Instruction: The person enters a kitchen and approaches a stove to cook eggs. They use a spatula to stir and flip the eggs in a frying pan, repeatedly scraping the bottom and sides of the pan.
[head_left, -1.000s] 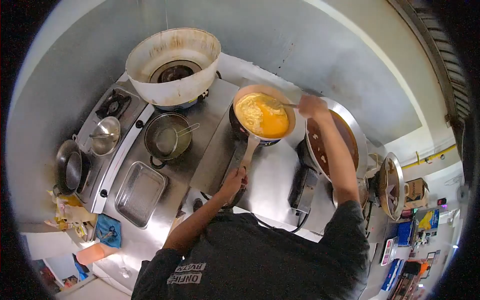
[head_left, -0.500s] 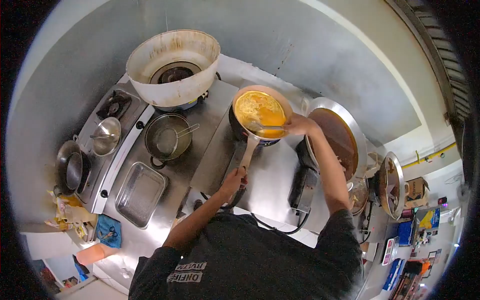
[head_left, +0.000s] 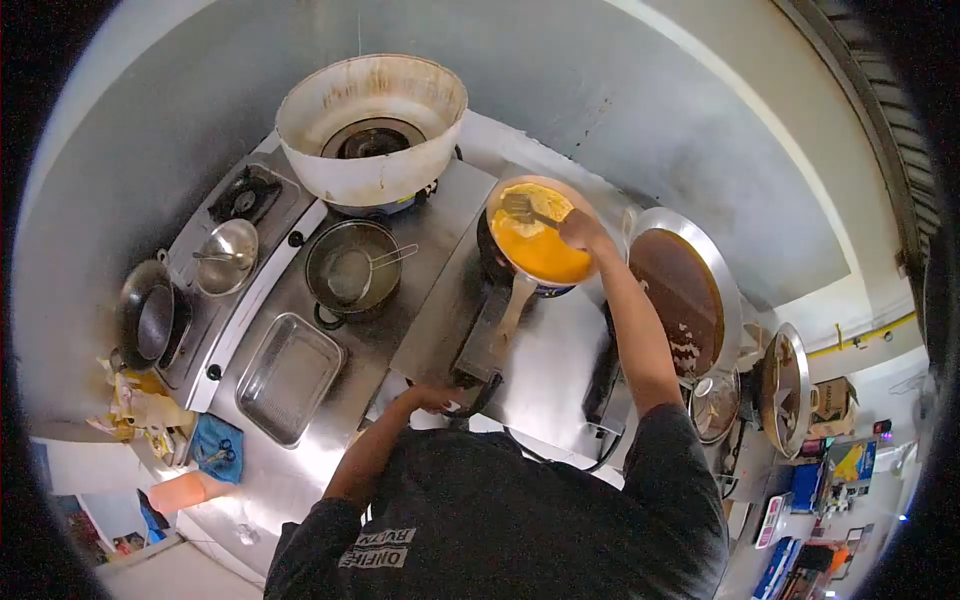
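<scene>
Your right hand (head_left: 580, 229), fingers closed around a metal fork (head_left: 522, 208), works its tines into the yellow egg mixture in the round tan long-handled pan (head_left: 540, 242) at upper centre, apparently to stir it. Your left hand (head_left: 428, 398) rests below at the steel counter's (head_left: 545, 365) near edge, clear of the pan handle, perhaps for balance; its fingers are too small to read.

We are seeing pan (head_left: 540, 245) sitting at centre of counter (head_left: 545, 360), fork (head_left: 520, 208) lying in it, right hand (head_left: 580, 230) hovering over its right rim. Left hand (head_left: 428, 398) resting at counter's near edge. Pot (head_left: 352, 268) sitting left of pan, tray (head_left: 288, 378) lying before pot, wok (head_left: 685, 290) standing right of pan.
</scene>
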